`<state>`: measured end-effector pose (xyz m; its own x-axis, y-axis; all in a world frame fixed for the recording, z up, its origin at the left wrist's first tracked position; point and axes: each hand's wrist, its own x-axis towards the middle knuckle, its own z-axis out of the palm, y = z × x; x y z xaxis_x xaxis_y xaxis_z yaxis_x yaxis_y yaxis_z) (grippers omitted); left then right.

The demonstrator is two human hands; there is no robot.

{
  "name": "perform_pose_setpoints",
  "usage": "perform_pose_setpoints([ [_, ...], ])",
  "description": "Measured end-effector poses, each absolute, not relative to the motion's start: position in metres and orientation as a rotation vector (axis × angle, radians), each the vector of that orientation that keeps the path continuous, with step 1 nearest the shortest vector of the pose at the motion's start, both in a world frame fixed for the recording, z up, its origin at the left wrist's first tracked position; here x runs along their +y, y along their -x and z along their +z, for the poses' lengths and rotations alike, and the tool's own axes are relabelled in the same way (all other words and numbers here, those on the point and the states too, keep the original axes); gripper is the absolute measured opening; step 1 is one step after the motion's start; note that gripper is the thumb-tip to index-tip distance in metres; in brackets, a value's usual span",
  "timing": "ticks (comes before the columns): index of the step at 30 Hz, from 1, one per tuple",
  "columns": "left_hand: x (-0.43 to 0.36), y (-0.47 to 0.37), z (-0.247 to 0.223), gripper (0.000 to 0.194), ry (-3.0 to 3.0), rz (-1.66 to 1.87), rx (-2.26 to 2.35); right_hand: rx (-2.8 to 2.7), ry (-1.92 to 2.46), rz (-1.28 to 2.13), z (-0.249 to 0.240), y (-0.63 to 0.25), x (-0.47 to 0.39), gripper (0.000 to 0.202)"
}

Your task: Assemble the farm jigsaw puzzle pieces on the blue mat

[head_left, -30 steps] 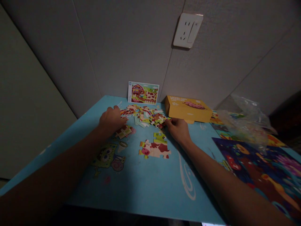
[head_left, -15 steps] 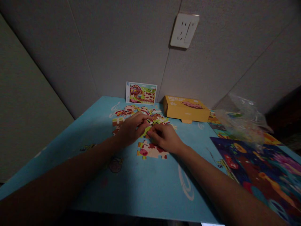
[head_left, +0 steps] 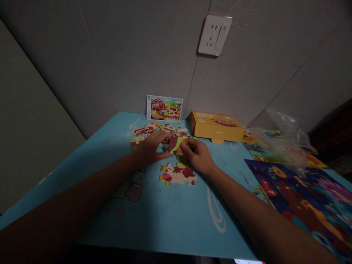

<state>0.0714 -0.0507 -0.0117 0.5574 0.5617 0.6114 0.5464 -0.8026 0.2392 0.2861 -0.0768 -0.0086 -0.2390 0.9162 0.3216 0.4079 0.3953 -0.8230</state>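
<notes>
A brown and green jigsaw puzzle piece is held raised over the table between my hands. The fingers and thumb of my right hand pinch its right side. My left hand spans its left side, index finger along the top edge and thumb near the bottom corner. Just below lies a joined cow section of the puzzle, flat on the table, with a green part reaching up under my right hand. Behind my hands is a heap of loose puzzle pieces, partly hidden by my fingers.
A farm picture card leans on the wall at the back. Beside it sits a yellow box with a flap hanging down. To the right are a clear plastic bag and a dark, colourful picture sheet on the blue table.
The brown and green piece has come up into view between my hands. My left thumb has spread down away from its fingers, and more of the cow section's green upper part shows.
</notes>
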Motion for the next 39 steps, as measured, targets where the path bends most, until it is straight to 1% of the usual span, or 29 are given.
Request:
perform_pose_setpoints([
  [4, -0.0527, -0.0716, -0.0066, 0.049, -2.738, 1.130, 1.011, -1.847, 1.189, 0.725, -0.0078, -0.2858, -0.0774, 0.039],
  [7, -0.0528, -0.0722, -0.0047, 0.049, -2.737, 1.182, 1.021, -1.875, 1.203, 0.695, -0.0074, -0.2859, -0.0773, 0.043],
  [11, -0.0517, -0.0723, -0.0051, 0.052, -2.758, 1.254, 1.014, -1.890, 1.192, 0.707, -0.0066, -0.2856, -0.0789, 0.039],
  [17, -0.0516, -0.0719, -0.0052, 0.050, -2.746, 1.251, 1.037, -1.922, 1.172, 0.741, -0.0047, -0.2862, -0.0803, 0.031],
  [24, -0.0513, -0.0701, -0.0038, 0.051, -2.736, 1.217, 1.042, -1.925, 1.167, 0.741, -0.0044, -0.2857, -0.0800, 0.031],
  [32, -0.0512, -0.0698, -0.0045, 0.052, -2.736, 1.239, 1.034, -1.886, 1.139, 0.828, -0.0062, -0.2854, -0.0793, 0.029],
  [39, -0.0523, -0.0689, -0.0036, 0.051, -2.718, 1.246, 1.054, -1.882, 1.163, 0.816, -0.0067, -0.2858, -0.0800, 0.032],
])
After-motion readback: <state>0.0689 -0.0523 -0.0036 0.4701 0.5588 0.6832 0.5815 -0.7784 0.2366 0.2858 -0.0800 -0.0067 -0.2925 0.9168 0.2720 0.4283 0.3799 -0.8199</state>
